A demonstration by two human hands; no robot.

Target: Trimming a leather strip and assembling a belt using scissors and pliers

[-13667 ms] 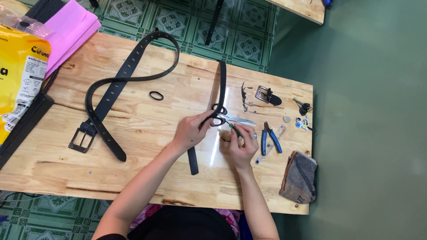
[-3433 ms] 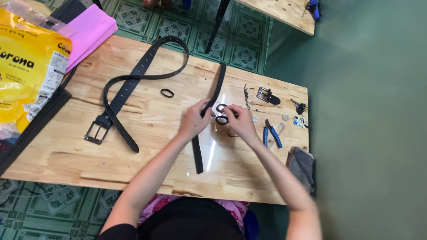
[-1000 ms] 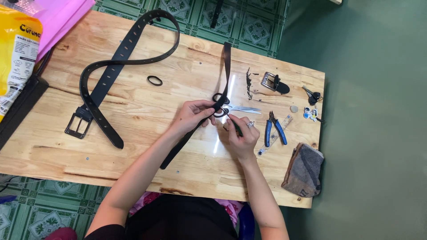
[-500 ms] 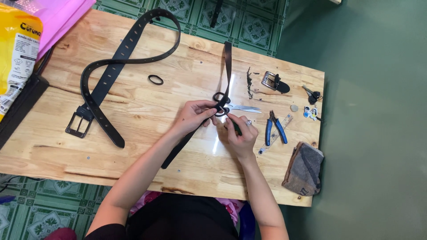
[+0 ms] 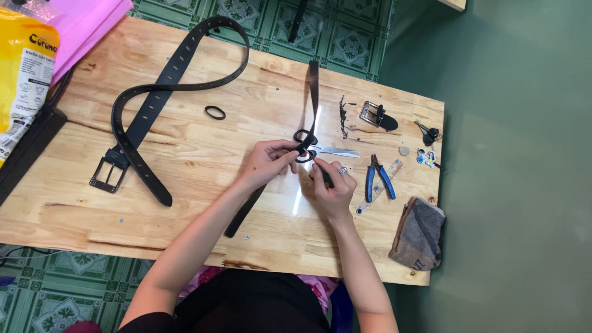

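From my remote seat I read the wooden table (image 5: 185, 203) starting at its nine o'clock edge, where a yellow printed bag (image 5: 24, 80) and a pink sheet (image 5: 86, 24) overhang the corner beside a flat black case (image 5: 28, 148). Toward ten o'clock a long black belt (image 5: 154, 98) loops across the boards, its square metal buckle (image 5: 110, 175) lying at the loop's seven o'clock end, and a small black keeper loop (image 5: 215, 112) sits just off the belt at three o'clock from it. Near the centre my left hand (image 5: 265, 163) is closed narrowly on a second black strap (image 5: 311, 92), pinching it where it crosses the handles of a pair of scissors (image 5: 320, 150); the strap runs from twelve o'clock on the far edge down past that hand toward seven o'clock. My right hand (image 5: 333, 188), just at four o'clock from the left, is curled around a thin dark tool (image 5: 324, 176) whose tip meets the strap by the scissor handles; a ring shows on one finger. Further toward three o'clock lie a loose silver buckle (image 5: 376, 116), blue-handled pliers (image 5: 377, 179), a bunch of keys (image 5: 427, 132), and, at five o'clock near the table corner, a folded grey cloth (image 5: 419, 237).
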